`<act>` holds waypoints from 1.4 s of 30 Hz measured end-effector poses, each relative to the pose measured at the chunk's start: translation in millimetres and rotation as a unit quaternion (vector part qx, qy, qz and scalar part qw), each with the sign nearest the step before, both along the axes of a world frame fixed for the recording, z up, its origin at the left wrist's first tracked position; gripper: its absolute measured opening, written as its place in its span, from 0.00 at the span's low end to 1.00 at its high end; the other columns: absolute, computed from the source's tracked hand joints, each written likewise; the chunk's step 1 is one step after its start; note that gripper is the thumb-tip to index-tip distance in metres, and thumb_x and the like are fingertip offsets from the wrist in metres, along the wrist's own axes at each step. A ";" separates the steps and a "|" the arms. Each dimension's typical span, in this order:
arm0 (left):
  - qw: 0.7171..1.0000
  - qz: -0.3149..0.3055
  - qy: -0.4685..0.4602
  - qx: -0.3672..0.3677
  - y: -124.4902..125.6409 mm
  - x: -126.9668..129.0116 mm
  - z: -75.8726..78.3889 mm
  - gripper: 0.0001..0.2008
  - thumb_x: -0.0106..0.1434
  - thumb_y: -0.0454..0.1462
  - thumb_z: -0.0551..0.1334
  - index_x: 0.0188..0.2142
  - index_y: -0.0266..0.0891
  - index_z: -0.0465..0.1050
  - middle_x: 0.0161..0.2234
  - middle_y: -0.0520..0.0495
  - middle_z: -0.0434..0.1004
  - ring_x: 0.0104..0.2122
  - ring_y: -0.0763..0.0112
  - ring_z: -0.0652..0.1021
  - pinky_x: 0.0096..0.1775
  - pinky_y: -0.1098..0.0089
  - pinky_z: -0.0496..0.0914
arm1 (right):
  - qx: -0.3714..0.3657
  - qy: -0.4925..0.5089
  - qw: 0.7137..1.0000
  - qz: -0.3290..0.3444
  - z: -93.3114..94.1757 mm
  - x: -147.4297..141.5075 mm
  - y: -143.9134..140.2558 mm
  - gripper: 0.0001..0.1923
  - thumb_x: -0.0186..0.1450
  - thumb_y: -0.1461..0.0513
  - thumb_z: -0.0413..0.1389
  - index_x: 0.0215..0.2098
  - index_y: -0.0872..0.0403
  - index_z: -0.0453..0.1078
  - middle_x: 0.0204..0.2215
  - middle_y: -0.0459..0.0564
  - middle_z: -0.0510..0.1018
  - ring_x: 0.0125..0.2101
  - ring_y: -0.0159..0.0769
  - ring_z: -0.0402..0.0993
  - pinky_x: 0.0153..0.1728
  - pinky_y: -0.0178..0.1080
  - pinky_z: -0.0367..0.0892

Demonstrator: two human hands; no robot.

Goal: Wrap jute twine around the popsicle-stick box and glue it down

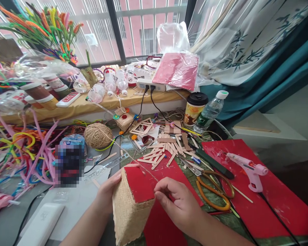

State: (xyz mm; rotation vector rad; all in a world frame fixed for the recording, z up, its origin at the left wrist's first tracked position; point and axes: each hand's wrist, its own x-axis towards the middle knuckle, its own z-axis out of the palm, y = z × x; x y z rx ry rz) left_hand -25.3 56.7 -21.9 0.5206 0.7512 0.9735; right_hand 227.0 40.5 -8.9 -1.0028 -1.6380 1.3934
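Item: twine-wrapped box [133,201], held over the near edge of the table [5,225], red top face up, its side walls covered in close rows of pale twine.

Left hand [108,194]: clasped on the box's left side, thumb over the top edge, steadying it.

Right hand [179,203]: fingers pinched on a thin twine strand [143,171] at the box's right edge; the strand runs up and left across the table to the twine ball [98,135]. The pinch itself is small in view, so the hold on the strand is probable, not certain.

Step in hand, as judged: winding twine round the box, the covering close to the top rim. The next move calls for keeping the strand taut, laying it snug against the last row, and turning the box with the left hand.

Nearby: glue gun [248,169] on a red sheet [272,205] to the right; orange-handled scissors [213,191] just beside the right hand; wooden craft sticks [166,147] scattered beyond the box; pipe cleaners [23,150] heaped at left; lidded cup [195,107] and water bottle [210,111] farther back.
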 end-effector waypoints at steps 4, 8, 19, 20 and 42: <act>0.999 -0.024 -0.009 0.026 -2.8 -3.4 3.5 0.25 0.64 0.45 0.64 0.59 0.38 0.75 0.52 0.36 0.82 0.48 0.48 0.84 0.47 0.60 0.78 | 0.056 -0.015 0.998 0.032 8.2 1.3 3.1 0.14 0.76 0.52 0.54 0.37 0.51 0.72 0.29 0.45 0.75 0.30 0.34 0.70 0.33 0.35 0.64; 0.993 -0.092 0.012 0.079 -6.6 -24.8 5.6 0.27 0.60 0.47 0.69 0.57 0.40 0.76 0.50 0.37 0.83 0.43 0.53 0.85 0.43 0.63 0.77 | 0.137 -0.086 0.976 0.148 14.0 2.8 6.3 0.17 0.78 0.52 0.52 0.36 0.51 0.73 0.30 0.47 0.77 0.31 0.36 0.71 0.36 0.37 0.64; 0.750 -0.332 0.315 0.478 -12.8 -10.1 61.8 0.24 0.70 0.47 0.63 0.62 0.43 0.70 0.52 0.36 0.82 0.50 0.56 0.82 0.54 0.58 0.75 | 0.191 -0.301 0.876 0.325 -6.0 -7.0 8.5 0.12 0.73 0.58 0.59 0.34 0.55 0.77 0.30 0.49 0.83 0.31 0.37 0.74 0.34 0.39 0.60; 0.725 -0.333 0.352 0.489 -18.7 -6.4 68.9 0.22 0.72 0.45 0.61 0.63 0.43 0.69 0.54 0.36 0.82 0.52 0.57 0.82 0.56 0.57 0.74 | 0.161 -0.294 0.888 0.316 -4.2 -5.6 9.2 0.12 0.73 0.58 0.58 0.34 0.55 0.77 0.30 0.49 0.83 0.31 0.37 0.74 0.33 0.37 0.60; 0.319 -0.119 0.642 0.687 -46.7 23.1 63.0 0.18 0.80 0.33 0.51 0.52 0.48 0.80 0.45 0.55 0.86 0.38 0.70 0.80 0.37 0.68 0.69 | 0.026 -0.189 0.975 0.117 13.7 -0.9 7.0 0.09 0.72 0.68 0.56 0.40 0.52 0.78 0.35 0.45 0.82 0.37 0.34 0.76 0.41 0.35 0.66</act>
